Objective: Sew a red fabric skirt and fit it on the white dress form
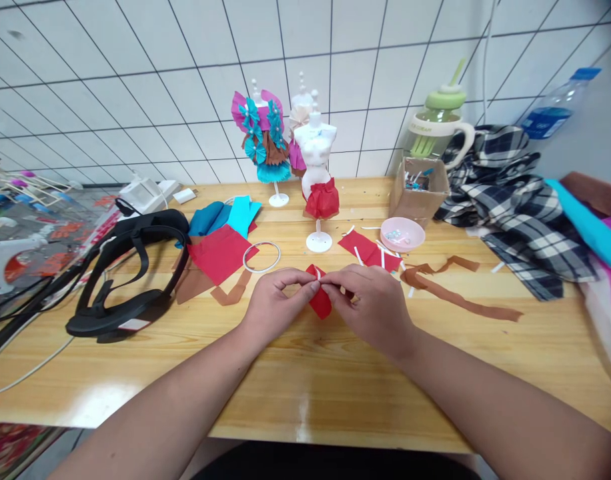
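Note:
Between my two hands, just above the wooden table, is a small folded piece of red crepe paper (321, 304) with a thin white strip (317, 274) at its upper part. My left hand (280, 300) pinches it from the left between thumb and forefinger. From the right, my right hand (373, 303) pinches the same piece, fingertips almost touching those of the left. Straight ahead stands a white mini dress form (316, 143) with red paper (323, 199) around its hips. A metal ring (262, 257) lies beyond my left hand.
Red sheets (218, 253) lie left, near a black headset (130, 280). On the right are a pink dish (403, 235) of beads, brown paper strips (465, 300), a cardboard box (419, 193) and a checked cloth (515, 200). A decorated dress form (265, 143) stands behind.

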Tool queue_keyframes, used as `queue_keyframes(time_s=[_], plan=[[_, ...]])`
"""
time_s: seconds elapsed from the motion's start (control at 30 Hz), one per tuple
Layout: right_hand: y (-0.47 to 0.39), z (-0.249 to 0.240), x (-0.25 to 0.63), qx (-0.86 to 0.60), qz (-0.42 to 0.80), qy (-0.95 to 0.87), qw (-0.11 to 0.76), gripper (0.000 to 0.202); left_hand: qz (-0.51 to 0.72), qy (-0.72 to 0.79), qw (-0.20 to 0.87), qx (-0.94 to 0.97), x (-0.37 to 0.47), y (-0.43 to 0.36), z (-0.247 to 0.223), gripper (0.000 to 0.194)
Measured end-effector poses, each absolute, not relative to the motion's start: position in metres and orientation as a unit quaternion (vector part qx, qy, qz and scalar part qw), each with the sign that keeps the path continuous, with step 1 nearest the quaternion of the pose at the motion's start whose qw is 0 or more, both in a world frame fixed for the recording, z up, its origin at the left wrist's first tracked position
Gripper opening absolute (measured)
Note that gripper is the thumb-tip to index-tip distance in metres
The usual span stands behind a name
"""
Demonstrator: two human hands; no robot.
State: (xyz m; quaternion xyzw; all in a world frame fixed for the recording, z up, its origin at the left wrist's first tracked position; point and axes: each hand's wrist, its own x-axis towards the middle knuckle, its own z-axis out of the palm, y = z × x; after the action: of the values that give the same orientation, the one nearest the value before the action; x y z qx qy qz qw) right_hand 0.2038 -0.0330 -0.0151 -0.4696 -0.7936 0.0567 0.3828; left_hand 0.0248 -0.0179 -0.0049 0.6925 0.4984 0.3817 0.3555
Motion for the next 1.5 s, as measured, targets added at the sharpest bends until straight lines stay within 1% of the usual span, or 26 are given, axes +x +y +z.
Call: queue_keyframes(time_s=[0.33, 0.57, 0.77, 0.9, 1.07, 1.17, 1.23, 1.5], plan=[[-0.0358, -0.0143, 0.2026, -0.446, 0.054, -0.81, 0.378, 0.014, 0.384, 0.498, 0.348, 0.696, 0.0232, -0.0172, -0.002, 0.011], [-0.0338, -0.0104, 0.2057, -0.477, 0.031, -0.804, 0.354, 0.017, 0.363, 0.49, 0.374, 0.699, 0.0255, -0.0181, -0.0042, 0.016], [-0.033, -0.0112, 0.2072, -0.473, 0.009, -0.816, 0.331, 0.013, 0.367, 0.486, 0.302, 0.733, 0.0267, -0.0199, -0.0054, 0.012], [-0.0335, -0.0111, 0.2059, -0.472, 0.008, -0.82, 0.324, 0.013, 0.349, 0.498, 0.277, 0.744, 0.0277, -0.0217, -0.0045, 0.011], [-0.0345, -0.0116, 0.2028, -0.493, 0.06, -0.798, 0.342, 0.011, 0.348, 0.499, 0.274, 0.745, 0.0279, -0.022, -0.0051, 0.01], [-0.0343, -0.0117, 0.2027, -0.499, 0.103, -0.785, 0.352, 0.011, 0.351, 0.5, 0.282, 0.74, 0.0277, -0.0208, -0.0055, 0.01], [-0.0336, -0.0118, 0.2038, -0.499, 0.11, -0.783, 0.354, 0.01, 0.353, 0.505, 0.298, 0.729, 0.0276, -0.0198, -0.0051, 0.011], [-0.0312, -0.0126, 0.2084, -0.489, 0.072, -0.797, 0.347, 0.013, 0.357, 0.512, 0.393, 0.675, 0.0279, -0.0168, -0.0045, 0.017]])
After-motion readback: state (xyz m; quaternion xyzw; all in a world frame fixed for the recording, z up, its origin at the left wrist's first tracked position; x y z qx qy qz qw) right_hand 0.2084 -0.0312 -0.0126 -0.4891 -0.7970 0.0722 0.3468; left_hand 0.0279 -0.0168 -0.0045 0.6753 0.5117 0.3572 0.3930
